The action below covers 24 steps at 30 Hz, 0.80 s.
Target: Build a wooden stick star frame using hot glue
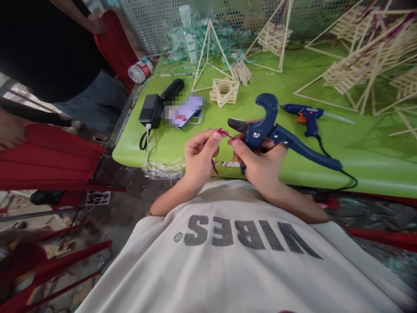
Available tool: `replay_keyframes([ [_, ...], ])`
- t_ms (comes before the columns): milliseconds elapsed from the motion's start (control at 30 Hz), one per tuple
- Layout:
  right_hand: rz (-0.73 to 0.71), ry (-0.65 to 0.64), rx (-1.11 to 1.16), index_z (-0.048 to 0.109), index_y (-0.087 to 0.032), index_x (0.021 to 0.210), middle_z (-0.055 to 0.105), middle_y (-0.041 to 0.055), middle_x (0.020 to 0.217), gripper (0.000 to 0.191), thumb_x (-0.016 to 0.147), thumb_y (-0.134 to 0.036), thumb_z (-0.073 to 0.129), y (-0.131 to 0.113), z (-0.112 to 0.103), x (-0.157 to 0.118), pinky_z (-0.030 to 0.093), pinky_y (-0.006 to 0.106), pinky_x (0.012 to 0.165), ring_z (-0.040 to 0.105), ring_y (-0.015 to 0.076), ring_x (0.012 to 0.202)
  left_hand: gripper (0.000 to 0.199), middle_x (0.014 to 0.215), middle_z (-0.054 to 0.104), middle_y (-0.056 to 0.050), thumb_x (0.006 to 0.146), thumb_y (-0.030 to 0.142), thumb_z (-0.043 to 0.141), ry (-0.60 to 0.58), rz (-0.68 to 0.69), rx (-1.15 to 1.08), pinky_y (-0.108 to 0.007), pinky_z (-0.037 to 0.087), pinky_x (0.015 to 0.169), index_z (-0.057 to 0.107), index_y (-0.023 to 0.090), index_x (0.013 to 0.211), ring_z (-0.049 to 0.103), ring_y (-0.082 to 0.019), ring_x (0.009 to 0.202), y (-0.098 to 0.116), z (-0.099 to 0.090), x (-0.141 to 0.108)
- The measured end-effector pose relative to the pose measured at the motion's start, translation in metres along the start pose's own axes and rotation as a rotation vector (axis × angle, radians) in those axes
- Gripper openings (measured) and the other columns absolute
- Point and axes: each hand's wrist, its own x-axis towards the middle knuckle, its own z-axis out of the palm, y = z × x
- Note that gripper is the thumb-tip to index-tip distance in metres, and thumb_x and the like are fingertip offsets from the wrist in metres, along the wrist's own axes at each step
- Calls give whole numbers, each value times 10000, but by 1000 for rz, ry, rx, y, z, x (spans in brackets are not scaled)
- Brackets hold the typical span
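Observation:
Between finger and thumb, my left hand pinches a purple string, whose loose end hangs below. The string runs across to my right hand, where thumb and fingers close on its other part. A dark blue cutter also rests in my right hand, its jaws apart and its long handle pointing right. A small stack of wooden sticks lies on the green table just beyond my hands. To the right sits a blue glue gun with a clear glue stick in it.
Stick pyramids stand at the back right, one at the back middle. A power bank, a phone and a bottle are on the green table. People and red chairs are at the left.

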Motion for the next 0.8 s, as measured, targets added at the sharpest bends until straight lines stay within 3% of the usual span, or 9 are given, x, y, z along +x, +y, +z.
replay_keyframes([
  [267,21,-8,28,754,-358,1142,822,-1,901,524,826,-659,1043,-8,5,0,586,412,544,659,196,589,278,727,590,25,989,570,961,-108,-5,-33,-264,302,526,953,295,1035,422,-64,576,-7,-3,-2],
  [367,33,-2,13,756,-359,1164,834,2,902,576,801,-703,1043,-9,6,2,582,420,541,658,198,574,300,728,574,26,993,589,957,-131,-10,-22,-275,369,554,942,290,1010,450,-76,593,-8,-5,-4],
  [567,31,-10,23,726,-315,974,806,18,870,560,796,-747,1036,0,7,6,533,404,501,637,189,555,360,858,663,12,962,647,969,-166,17,-34,-300,551,624,901,294,957,529,-75,606,-10,-2,-5],
  [800,-9,-114,92,674,-263,799,598,-22,654,654,825,-841,979,12,8,12,441,341,514,500,137,547,347,887,704,-9,966,599,984,-139,128,15,-290,554,617,884,267,967,616,-94,642,-13,-7,2],
])
